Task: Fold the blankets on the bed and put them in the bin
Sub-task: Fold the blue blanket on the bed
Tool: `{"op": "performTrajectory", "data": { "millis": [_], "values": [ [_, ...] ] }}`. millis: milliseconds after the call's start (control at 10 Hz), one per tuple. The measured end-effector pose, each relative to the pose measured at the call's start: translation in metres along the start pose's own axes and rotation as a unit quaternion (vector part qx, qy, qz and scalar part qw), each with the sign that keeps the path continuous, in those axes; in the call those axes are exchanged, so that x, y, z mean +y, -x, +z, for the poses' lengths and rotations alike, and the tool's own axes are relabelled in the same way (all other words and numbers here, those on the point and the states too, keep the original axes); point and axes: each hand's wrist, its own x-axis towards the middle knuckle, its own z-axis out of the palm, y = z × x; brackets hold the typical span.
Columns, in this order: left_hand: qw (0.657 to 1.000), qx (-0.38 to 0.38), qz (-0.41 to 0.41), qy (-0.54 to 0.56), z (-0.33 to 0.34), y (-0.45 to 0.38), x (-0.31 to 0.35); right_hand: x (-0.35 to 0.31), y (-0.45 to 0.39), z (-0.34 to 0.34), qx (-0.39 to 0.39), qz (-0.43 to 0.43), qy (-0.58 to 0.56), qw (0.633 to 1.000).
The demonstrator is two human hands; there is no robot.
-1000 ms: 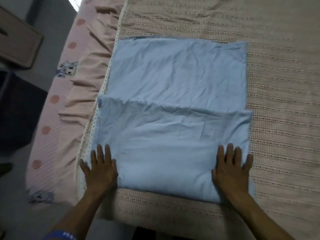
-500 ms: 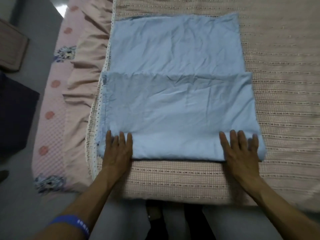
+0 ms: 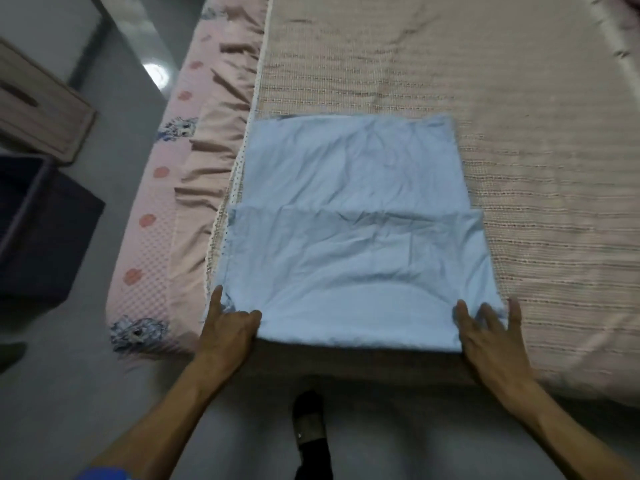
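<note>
A light blue blanket (image 3: pixel 353 237) lies partly folded on a bed (image 3: pixel 519 133), filling the centre of the frame, with a horizontal fold edge running across its middle. Its near edge sits at the foot of the bed, in the lower middle of the frame.

Both bare arms reach up from the bottom of the frame, one to each near corner of the blanket. The left hand (image 3: pixel 228 330), at lower centre-left, grips the left corner: its fingers are curled under and into the cloth, with the thumb stretched up along the blanket's left edge. The right hand (image 3: pixel 491 337), at lower centre-right, holds the right corner: its fingers are spread apart and bent, and cloth is bunched between them, though exactly how they pinch it is hard to tell. A blue wristband (image 3: pixel 104 474) shows on the left arm at the bottom edge.

The bed is covered by a beige striped mat, with a pink patterned sheet (image 3: pixel 156 216) hanging down its left side. A dark bin (image 3: pixel 41 230) stands on the grey floor at the left edge of the frame, well apart from the blanket. A wooden cabinet (image 3: pixel 34 109) sits in the upper left.
</note>
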Motion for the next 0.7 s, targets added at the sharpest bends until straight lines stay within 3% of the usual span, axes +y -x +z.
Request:
{"op": "performTrajectory", "data": {
  "millis": [100, 200, 300, 400, 500, 700],
  "values": [
    [0.998, 0.049, -0.036, 0.010, -0.004, 0.083, 0.031, 0.008, 0.078, 0.004, -0.033, -0.050, -0.018, 0.998],
    [0.997, 0.077, 0.002, 0.026, -0.012, 0.112, 0.042, 0.023, 0.108, 0.000, -0.053, -0.094, 0.001, 0.994],
    [0.992, 0.122, 0.031, 0.027, -0.022, 0.139, 0.047, 0.039, 0.130, -0.042, -0.001, -0.120, 0.055, 0.991],
    [0.986, 0.166, -0.005, 0.011, -0.061, 0.122, 0.040, 0.053, 0.117, -0.088, 0.006, -0.076, 0.038, 0.996],
    [0.981, 0.170, -0.094, -0.013, -0.118, 0.089, 0.021, 0.065, 0.076, -0.147, 0.042, -0.002, 0.029, 0.999],
    [0.969, 0.200, -0.143, -0.012, -0.197, 0.019, -0.018, 0.076, -0.014, -0.212, 0.113, 0.089, -0.008, 0.989]
  ]
}}
